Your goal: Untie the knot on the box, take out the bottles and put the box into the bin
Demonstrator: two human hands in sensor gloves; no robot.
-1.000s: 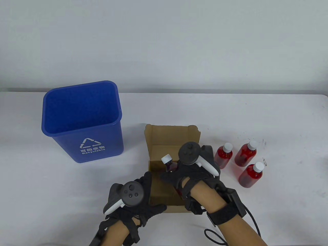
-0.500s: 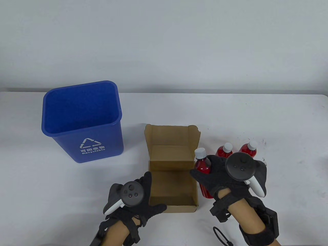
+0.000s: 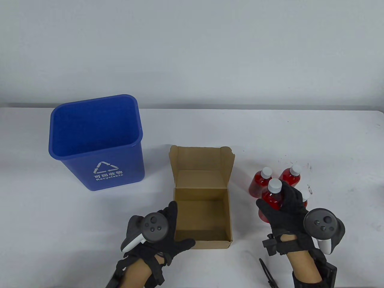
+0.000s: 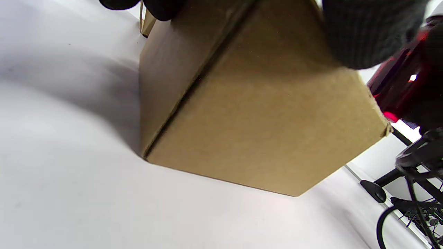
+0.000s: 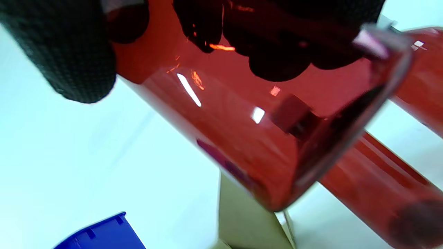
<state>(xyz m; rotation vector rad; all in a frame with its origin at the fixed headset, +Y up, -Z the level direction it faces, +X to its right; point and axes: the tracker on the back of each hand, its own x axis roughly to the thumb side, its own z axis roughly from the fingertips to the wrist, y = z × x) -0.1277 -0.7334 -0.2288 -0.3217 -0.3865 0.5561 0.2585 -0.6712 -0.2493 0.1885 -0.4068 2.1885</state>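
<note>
The right hand (image 3: pixel 288 210) is raised over the table (image 3: pixel 330 144), palm turned left, fingers and thumb curled round a red bottle (image 3: pixel 271 199) with a white cap, held upright just in front of the other bottles (image 3: pixel 261 181) standing right of the box (image 3: pixel 201 210). The left hand (image 3: pixel 162 234) grips the box's near left corner, fingers along the left wall, thumb across the front. The box sits open, flap up. The blue bin (image 3: pixel 96 141) stands to its left.
</note>
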